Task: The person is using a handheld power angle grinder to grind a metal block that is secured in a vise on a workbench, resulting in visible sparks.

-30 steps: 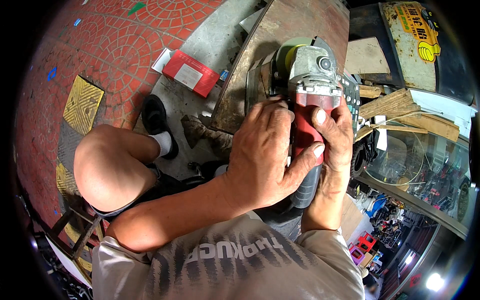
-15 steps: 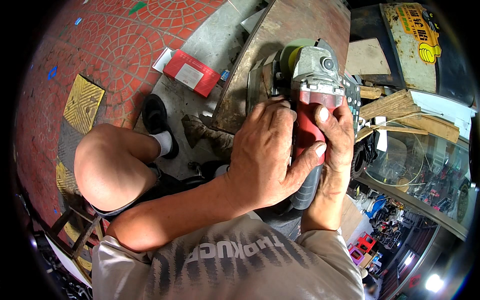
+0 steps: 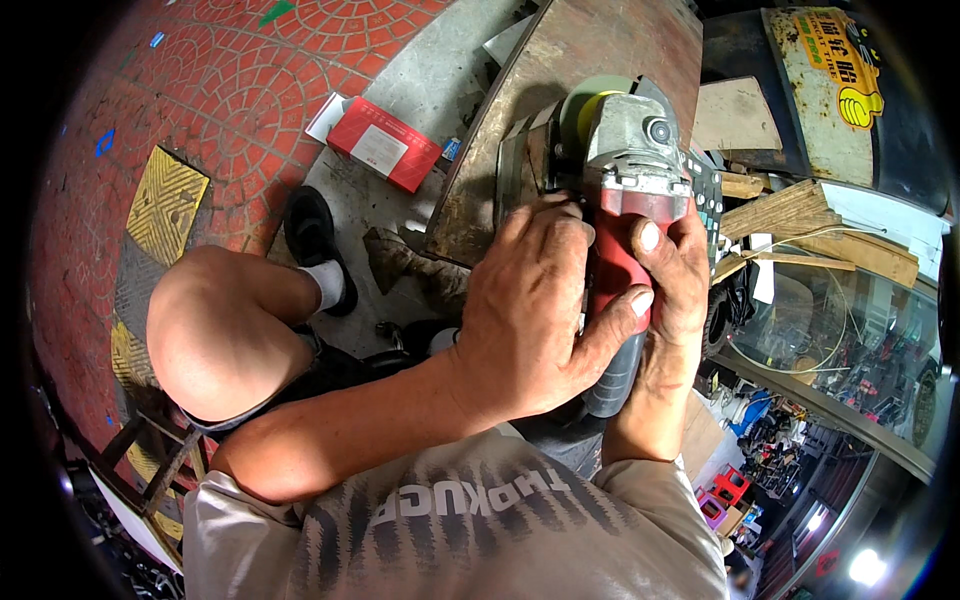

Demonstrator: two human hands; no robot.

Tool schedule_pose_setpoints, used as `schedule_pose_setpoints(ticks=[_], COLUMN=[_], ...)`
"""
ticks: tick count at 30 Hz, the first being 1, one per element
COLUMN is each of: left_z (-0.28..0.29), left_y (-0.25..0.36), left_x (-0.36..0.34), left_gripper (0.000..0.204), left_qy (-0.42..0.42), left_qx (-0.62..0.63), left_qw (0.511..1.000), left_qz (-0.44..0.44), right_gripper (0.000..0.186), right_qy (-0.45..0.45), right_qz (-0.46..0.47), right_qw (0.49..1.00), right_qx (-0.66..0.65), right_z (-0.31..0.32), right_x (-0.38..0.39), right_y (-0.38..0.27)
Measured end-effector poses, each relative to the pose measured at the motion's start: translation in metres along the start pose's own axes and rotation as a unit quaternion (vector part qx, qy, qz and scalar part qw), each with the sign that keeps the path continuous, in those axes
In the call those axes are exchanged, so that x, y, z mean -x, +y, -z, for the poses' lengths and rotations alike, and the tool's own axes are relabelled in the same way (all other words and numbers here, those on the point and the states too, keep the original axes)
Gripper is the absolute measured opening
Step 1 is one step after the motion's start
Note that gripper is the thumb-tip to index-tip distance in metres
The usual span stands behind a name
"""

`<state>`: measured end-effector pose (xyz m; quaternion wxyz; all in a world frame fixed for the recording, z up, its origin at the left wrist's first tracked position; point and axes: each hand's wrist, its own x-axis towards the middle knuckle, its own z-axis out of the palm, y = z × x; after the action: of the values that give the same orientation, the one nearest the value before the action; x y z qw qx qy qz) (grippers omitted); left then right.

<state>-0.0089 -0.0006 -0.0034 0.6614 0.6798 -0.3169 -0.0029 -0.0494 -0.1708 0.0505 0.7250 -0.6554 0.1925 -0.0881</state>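
An angle grinder (image 3: 625,230) with a silver head, red body, dark handle and yellow-and-pale disc is held over the rusty metal board (image 3: 560,45). My left hand (image 3: 530,300) is closed at its left side, fingers curled near the disc and thumb across the red body. My right hand (image 3: 672,270) wraps round the body from the right, thumb on top. A dark metal piece (image 3: 515,170) lies under the disc; a dark item with rows of holes or studs (image 3: 705,180) shows behind the grinder's right side. The disc's lower part and the contact point are hidden.
A red box (image 3: 380,150) lies on the concrete at upper left. Wooden planks (image 3: 790,215), a glass panel (image 3: 820,330) and a rusty dark drum-like object (image 3: 820,80) are on the right. My bent knee (image 3: 215,340) is at left, beside a metal frame (image 3: 155,470).
The grinder and both hands have shifted very slightly to the right. Both hands keep the same grip; little else differs.
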Motion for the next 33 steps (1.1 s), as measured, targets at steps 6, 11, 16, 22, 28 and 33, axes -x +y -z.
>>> schedule_pose_setpoints(ticks=[6, 11, 16, 22, 28, 33], left_z=[-0.0007, -0.0006, 0.0006, 0.0008, 0.002, -0.0019], left_y=[0.0023, 0.0032, 0.0017, -0.0006, -0.0015, 0.0015], left_x=[-0.0009, -0.0021, -0.0006, 0.0003, 0.0027, 0.0016], left_gripper=[0.05, 0.05, 0.049, 0.048, 0.05, 0.049], left_qy=[0.0, 0.002, -0.002, 0.0, -0.005, 0.004], left_qx=[-0.014, -0.014, -0.008, 0.002, 0.001, 0.006], left_qw=[1.0, 1.0, 1.0, 1.0, 1.0, 1.0], left_qz=[0.006, 0.006, 0.008, -0.004, 0.0, 0.002], right_gripper=[0.097, 0.097, 0.097, 0.098, 0.101, 0.101], right_qy=[0.019, 0.017, 0.008, 0.007, -0.001, 0.013], right_qz=[-0.005, -0.008, -0.007, -0.01, -0.012, -0.008], right_qw=[1.0, 1.0, 1.0, 1.0, 1.0, 1.0], right_qx=[-0.01, -0.008, -0.007, -0.019, -0.005, -0.022], right_z=[-0.0018, -0.0019, -0.0021, -0.0042, -0.0026, -0.0038], right_x=[0.0015, 0.0022, 0.0009, 0.0008, -0.0002, 0.0017], right_y=[0.0002, -0.001, -0.0008, -0.0007, 0.0003, -0.0016])
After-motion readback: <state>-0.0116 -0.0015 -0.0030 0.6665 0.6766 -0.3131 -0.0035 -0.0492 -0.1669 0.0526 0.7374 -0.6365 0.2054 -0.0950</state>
